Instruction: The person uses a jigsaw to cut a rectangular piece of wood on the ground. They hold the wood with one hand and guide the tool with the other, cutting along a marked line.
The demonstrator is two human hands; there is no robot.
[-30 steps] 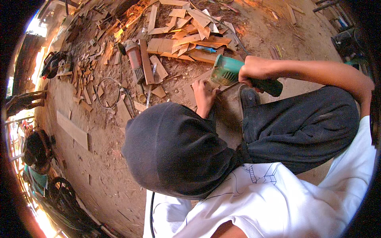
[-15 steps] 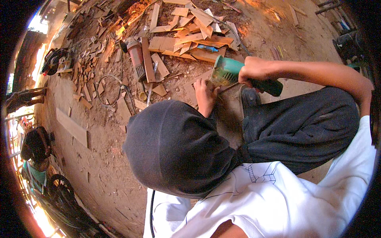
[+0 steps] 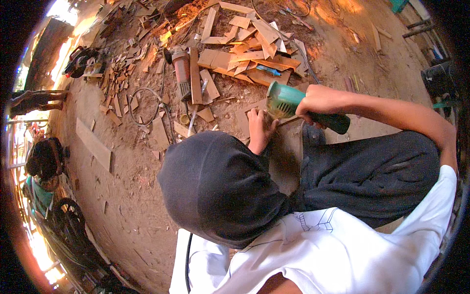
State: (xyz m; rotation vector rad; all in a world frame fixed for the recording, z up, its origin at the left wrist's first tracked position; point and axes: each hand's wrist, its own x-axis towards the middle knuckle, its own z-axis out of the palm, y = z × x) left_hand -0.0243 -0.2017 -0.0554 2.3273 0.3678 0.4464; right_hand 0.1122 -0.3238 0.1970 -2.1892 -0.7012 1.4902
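My right hand (image 3: 319, 104) is wrapped around the body of a green power tool (image 3: 283, 99) with a vented housing and a dark rear end. The tool lies tilted, its wide green end toward the left. Just left of and below that end is my left hand (image 3: 261, 128), its fingers bent over the edge of a flat brown wooden board (image 3: 244, 117). The tool's working end is hidden, so I cannot tell whether it touches the board. My bent legs in dark trousers (image 3: 223, 188) are close to both hands.
A red power tool (image 3: 181, 73) lies on the dirt floor beside a narrow dark board (image 3: 195, 76). Beyond are piled wooden offcuts (image 3: 264, 36) with a blue tube-like item (image 3: 269, 70). A cable loop (image 3: 131, 110) and a long plank (image 3: 94, 143) lie to the left.
The whole view has shifted a little, so things appear lower and further right. Both hands keep nearly the same pose, with the right still on the green power tool.
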